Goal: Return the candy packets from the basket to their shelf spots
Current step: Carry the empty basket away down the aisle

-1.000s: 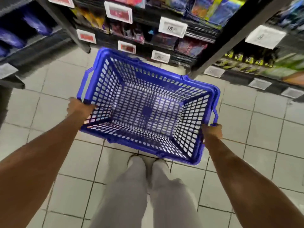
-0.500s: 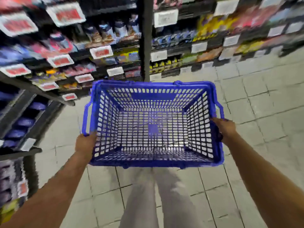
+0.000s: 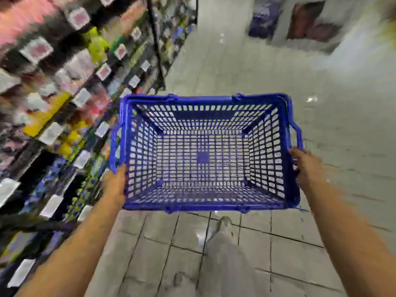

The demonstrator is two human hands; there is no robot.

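Both hands are gripping the basket: left hand, right hand. No packets showing inside; I'm judging restocking finished. Next: putting it away.

basket: 1 | hands: 2, left hand, right hand | shelf price tags: blurred, uncountable

Looked like I was in a shop aisle: stocked shelves with price tags, tiled floor, blue shopping basket.
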